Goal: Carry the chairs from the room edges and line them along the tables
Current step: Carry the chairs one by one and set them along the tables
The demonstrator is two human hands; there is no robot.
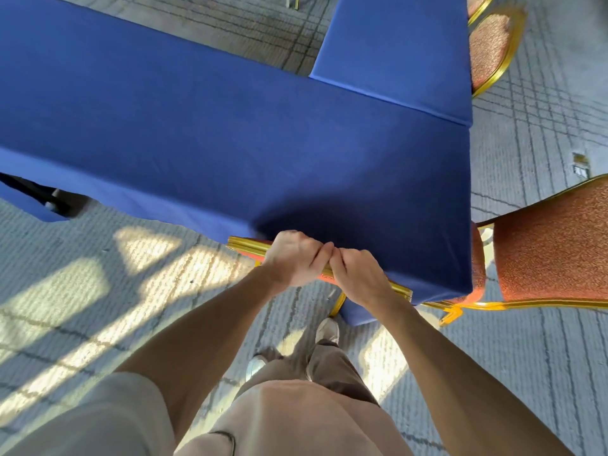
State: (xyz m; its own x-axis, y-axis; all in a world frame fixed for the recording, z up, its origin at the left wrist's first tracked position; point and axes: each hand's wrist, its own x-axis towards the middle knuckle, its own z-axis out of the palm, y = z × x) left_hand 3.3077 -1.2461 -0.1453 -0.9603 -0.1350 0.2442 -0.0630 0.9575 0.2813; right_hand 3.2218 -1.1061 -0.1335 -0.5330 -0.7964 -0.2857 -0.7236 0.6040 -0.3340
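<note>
Standing pushed in at the near edge of the blue-covered worktop (230,143), the chair (246,245) is showing only the gold top rail of its back and a strip of orange padding; the hanging cloth is covering the rest of it. The left hand (294,258) and the right hand (358,278) are gripping this rail side by side, near its middle, with the knuckles almost touching. The fingers (320,255) of both hands are curling over the rail toward the worktop side, so the rail is lying inside the closed fingers and its gold ends are sticking out left and right of the hands. A second chair (552,245) with an orange seat is standing at the right end of the worktop, just beside the corner. A second worktop (394,51) in blue cloth is meeting the first one at the far side, and a third chair (490,51) is standing along its right edge. Below the arms, the person's beige trousers (296,416) and light shoes (327,330) are showing above the grey carpet (65,291), where patches of sunlight are lying.
</note>
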